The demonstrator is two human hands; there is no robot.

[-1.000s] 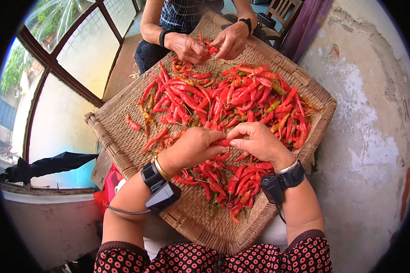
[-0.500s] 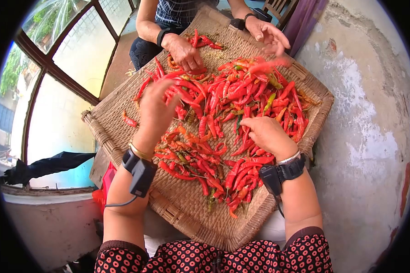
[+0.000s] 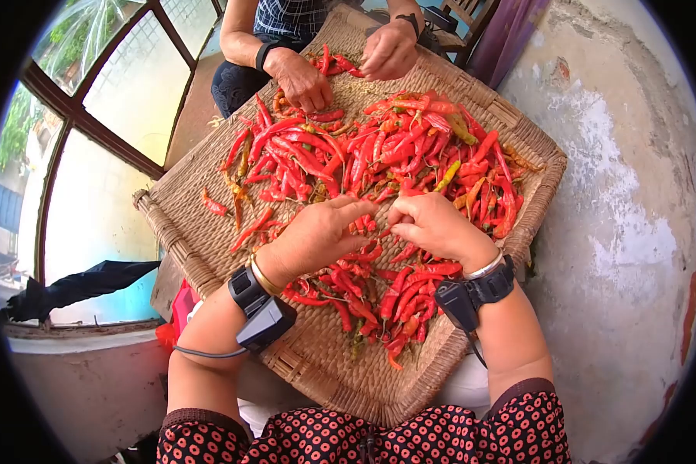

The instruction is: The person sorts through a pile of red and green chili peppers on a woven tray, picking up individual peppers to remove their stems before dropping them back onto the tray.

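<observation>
Red chili peppers (image 3: 379, 151) lie heaped across the far half of a woven tray (image 3: 301, 371). A nearer pile of chili peppers (image 3: 410, 290) lies below my hands, some shrivelled and orange. My left hand (image 3: 321, 232) hovers over the near pile, thumb and fingers apart, pointing right. Close beside it, my right hand (image 3: 433, 224) has thumb and forefinger drawn together at the heap's front edge. A red pepper shows against its curled fingers, largely hidden by the hand.
Across the tray, another person's hand (image 3: 301, 81) touches peppers at the left, while their other hand (image 3: 390, 50) is by a small far pile. A window (image 3: 108, 108) and a black umbrella (image 3: 85, 286) are left; a worn wall (image 3: 611, 193) rises right.
My left hand has come down and right, close to my right hand. My right hand has drawn slightly left. The other person's hand at the right has moved left to the small pile.
</observation>
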